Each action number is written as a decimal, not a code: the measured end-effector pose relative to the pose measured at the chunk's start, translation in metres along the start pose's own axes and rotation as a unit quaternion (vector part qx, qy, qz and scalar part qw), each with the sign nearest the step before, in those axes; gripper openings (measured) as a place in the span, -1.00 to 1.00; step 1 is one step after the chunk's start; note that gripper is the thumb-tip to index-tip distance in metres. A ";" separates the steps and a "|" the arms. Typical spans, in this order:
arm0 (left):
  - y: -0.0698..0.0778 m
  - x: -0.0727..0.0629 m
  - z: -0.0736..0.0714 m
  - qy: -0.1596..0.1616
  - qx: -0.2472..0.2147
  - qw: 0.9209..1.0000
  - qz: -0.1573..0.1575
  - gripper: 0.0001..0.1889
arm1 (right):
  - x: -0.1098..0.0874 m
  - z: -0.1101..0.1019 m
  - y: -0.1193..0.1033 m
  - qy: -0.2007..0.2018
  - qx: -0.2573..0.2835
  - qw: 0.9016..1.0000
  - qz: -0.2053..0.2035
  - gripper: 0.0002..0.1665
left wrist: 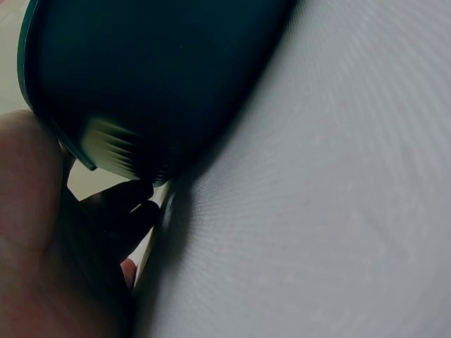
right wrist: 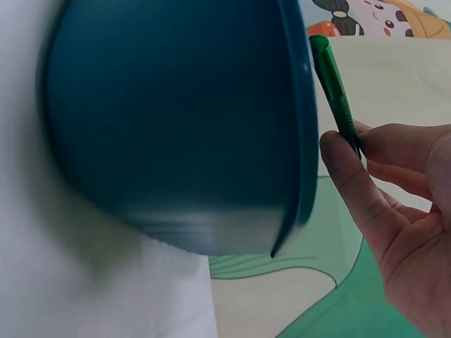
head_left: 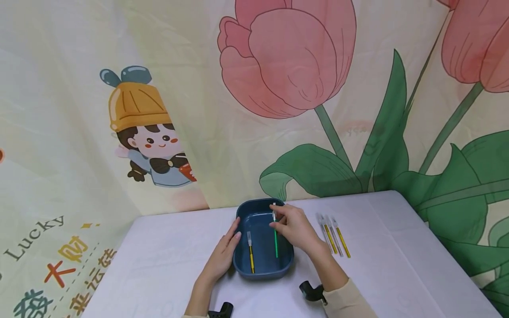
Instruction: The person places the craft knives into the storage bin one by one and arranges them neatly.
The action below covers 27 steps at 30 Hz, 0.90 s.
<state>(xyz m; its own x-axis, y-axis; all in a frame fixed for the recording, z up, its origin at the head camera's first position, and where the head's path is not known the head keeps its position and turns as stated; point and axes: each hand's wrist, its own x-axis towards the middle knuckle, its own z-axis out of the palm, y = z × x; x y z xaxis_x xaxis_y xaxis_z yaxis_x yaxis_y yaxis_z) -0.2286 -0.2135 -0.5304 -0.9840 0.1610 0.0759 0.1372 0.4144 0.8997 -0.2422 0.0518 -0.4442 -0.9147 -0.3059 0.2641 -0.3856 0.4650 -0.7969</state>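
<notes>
My right hand (head_left: pixel 296 225) pinches a green craft knife (head_left: pixel 276 240) near its clear-capped end, between thumb and fingers. The knife is held over the right part of a deep blue tray (head_left: pixel 263 276), its green end pointing toward me. In the right wrist view, the ribbed grip of the green barrel shows just beyond the tray's rim. A yellow craft knife (head_left: pixel 252 259) with a clear cap lies inside the tray at the left. My left hand (head_left: pixel 221 254) rests against the tray's outer left side, fingers fairly straight along the wall.
To the right of the tray, several capped craft knives (head_left: pixel 338 236), yellow and silver, lie side by side on the white tablecloth (head_left: pixel 171 260). A printed curtain with tulips and a cartoon figure hangs behind the table. Black wrist mounts (head_left: pixel 312 291) sit beside both forearms.
</notes>
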 end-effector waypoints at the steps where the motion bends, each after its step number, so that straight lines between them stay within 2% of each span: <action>1: 0.000 0.000 0.000 0.000 0.000 1.000 -0.001 -0.41 | 0.000 0.001 -0.001 -0.003 0.001 1.000 -0.001 -0.37; 8: 0.000 0.000 0.001 0.000 -0.003 1.000 -0.012 -0.43 | 0.000 0.008 -0.003 -0.021 -0.001 1.000 -0.012 -0.36; 17: 0.001 -0.002 0.001 0.003 0.002 1.000 -0.019 -0.44 | 0.001 0.016 -0.005 -0.031 -0.002 0.999 -0.007 -0.35; 27: 0.000 -0.002 0.000 0.001 -0.002 1.000 -0.019 -0.44 | 0.004 0.029 -0.005 -0.047 -0.007 0.999 -0.013 -0.36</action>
<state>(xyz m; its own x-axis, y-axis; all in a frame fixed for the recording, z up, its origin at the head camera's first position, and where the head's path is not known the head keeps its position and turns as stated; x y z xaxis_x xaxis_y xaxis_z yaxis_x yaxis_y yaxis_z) -0.2270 -0.2135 -0.5304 -0.9887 0.1433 0.0434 0.1000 0.4164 0.9037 -0.2400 0.0245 -0.4549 -0.8895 -0.3936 0.2323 -0.4110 0.4667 -0.7831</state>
